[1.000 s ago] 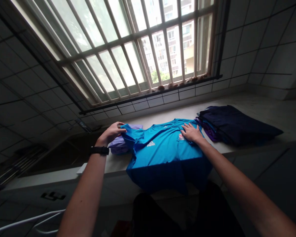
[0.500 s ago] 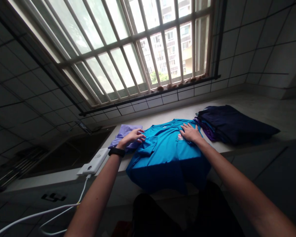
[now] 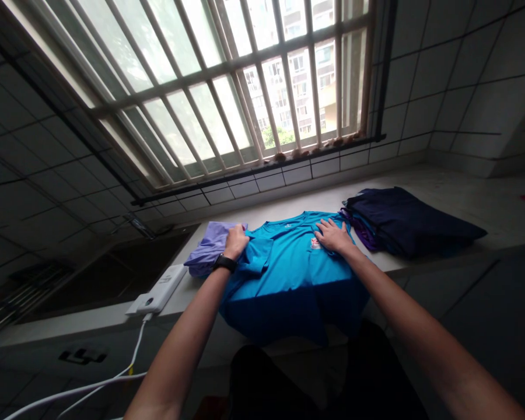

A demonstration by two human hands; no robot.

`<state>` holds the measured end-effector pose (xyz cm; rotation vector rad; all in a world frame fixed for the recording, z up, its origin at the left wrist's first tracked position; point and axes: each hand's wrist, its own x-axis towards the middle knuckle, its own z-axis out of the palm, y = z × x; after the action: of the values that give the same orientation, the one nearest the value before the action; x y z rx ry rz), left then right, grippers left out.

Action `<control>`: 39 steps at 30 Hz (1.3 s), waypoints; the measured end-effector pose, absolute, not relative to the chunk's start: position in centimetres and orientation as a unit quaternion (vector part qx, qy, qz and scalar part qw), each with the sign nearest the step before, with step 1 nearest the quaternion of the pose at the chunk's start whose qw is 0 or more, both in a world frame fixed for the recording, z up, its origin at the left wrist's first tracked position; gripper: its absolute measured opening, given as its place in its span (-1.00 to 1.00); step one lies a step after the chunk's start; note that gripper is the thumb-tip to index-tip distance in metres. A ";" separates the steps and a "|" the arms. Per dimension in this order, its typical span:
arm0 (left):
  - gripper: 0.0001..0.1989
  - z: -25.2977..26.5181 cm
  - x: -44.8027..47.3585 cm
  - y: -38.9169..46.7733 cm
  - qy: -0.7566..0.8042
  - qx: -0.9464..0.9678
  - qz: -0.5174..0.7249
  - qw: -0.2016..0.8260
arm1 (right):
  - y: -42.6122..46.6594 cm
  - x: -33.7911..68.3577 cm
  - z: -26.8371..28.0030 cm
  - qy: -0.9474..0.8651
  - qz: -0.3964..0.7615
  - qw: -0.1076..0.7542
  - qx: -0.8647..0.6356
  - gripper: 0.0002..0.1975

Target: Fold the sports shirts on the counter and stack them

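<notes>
A blue T-shirt (image 3: 289,262) lies face up on the counter, its collar towards the window and its lower part hanging over the front edge. My left hand (image 3: 236,241), with a black band on the wrist, is closed on the shirt's left shoulder and sleeve edge; the fingertips are hidden. Spread flat on the shirt's right chest, beside a small pale print (image 3: 315,242), rests my right hand (image 3: 333,235). A crumpled lilac garment (image 3: 205,248) lies just left of my left hand.
To the right sits a stack of dark folded clothes (image 3: 409,221). A white power strip (image 3: 161,290) with a white cable (image 3: 136,350) lies at the counter's left front, near the dark sink (image 3: 114,271). A barred window (image 3: 245,81) rises behind the counter (image 3: 284,199).
My left hand has moved from hovering with loosely curled fingers to closing on the shirt's left shoulder. My right hand stays flat on the shirt. The view has shifted slightly.
</notes>
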<state>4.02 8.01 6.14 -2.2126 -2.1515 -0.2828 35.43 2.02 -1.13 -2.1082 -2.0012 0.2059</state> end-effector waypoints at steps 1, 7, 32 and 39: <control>-0.77 6.8 3.5 8.3 -0.697 -0.707 -0.113 0.045 | 2.0 35.4 -1.1 -0.683 0.070 0.112 -0.719 -0.43; -0.70 9.1 1.1 8.9 -0.690 -0.692 -0.161 0.137 | 2.0 35.4 -1.1 -0.683 0.070 0.111 -0.719 -0.43; -0.54 -0.2 9.4 5.1 -0.617 -0.776 -0.131 0.031 | 1.8 36.3 -0.6 -0.668 0.034 0.149 -0.728 -0.53; -0.56 -0.3 9.4 5.0 -0.617 -0.776 -0.124 0.032 | 1.6 36.2 -0.2 -0.672 0.023 0.143 -0.726 -0.54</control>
<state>9.38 5.02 -0.29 -2.3908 -1.8999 -0.3830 36.19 1.55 -0.24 -2.0936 -1.9398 0.0667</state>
